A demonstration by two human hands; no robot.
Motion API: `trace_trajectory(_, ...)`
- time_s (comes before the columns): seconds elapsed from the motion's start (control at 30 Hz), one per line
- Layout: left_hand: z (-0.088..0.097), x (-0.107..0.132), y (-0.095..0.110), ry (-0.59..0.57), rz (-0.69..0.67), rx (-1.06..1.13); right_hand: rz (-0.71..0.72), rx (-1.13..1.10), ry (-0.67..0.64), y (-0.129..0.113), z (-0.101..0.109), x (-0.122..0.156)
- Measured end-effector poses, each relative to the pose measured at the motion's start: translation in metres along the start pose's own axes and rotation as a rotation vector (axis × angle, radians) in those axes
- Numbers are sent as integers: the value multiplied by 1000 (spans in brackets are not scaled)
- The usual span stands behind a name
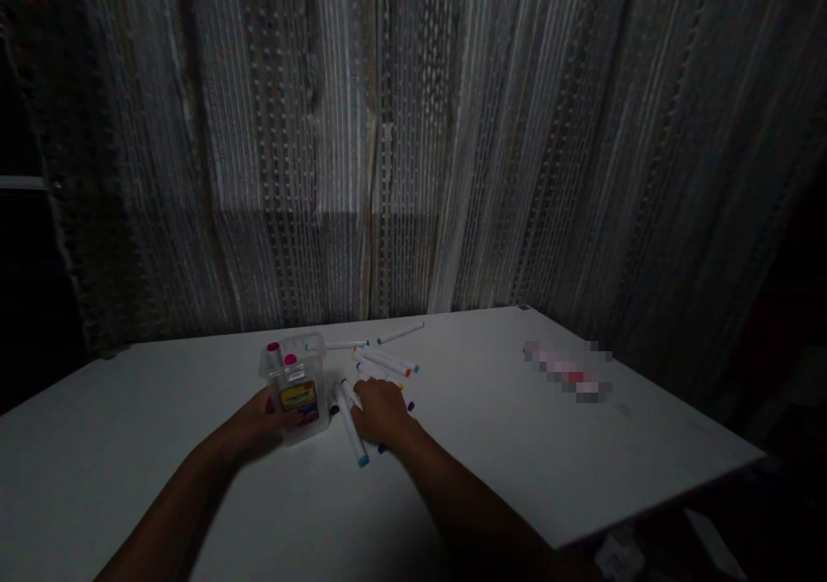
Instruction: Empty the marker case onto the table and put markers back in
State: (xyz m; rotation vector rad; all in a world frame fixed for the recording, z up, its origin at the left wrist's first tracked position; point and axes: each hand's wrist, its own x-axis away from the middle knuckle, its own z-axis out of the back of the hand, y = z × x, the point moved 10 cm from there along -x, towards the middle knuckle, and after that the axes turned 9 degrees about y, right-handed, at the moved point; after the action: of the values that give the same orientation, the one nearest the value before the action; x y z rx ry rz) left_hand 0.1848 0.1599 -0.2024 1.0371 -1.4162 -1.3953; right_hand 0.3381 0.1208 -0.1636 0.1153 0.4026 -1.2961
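Observation:
My left hand [266,416] is closed around the side of a clear plastic tub [315,367] with a yellow and dark label, keeping it upright on the table. Two markers with pink ends stand inside, one being a pink-capped marker [274,354]. To the right, my right hand [382,410] reaches down into a loose pile of white markers. Its fingers are curled, with the tips against a white marker [351,393]; the far side of the grip is hidden. A blue-ended marker [352,427] lies slanted between the tub and my right hand.
Several white markers [388,359] with coloured ends lie scattered behind my right hand, including a green-ended marker [401,333] farthest back. A blurred pink object [562,370] lies on the white table [491,470] at right. A striped curtain [401,151] hangs behind the table.

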Motion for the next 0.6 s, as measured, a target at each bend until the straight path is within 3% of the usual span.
trace_trajectory(0.6,0,1,6,-5,-33,-52,34,20,-18,-4,2,2)
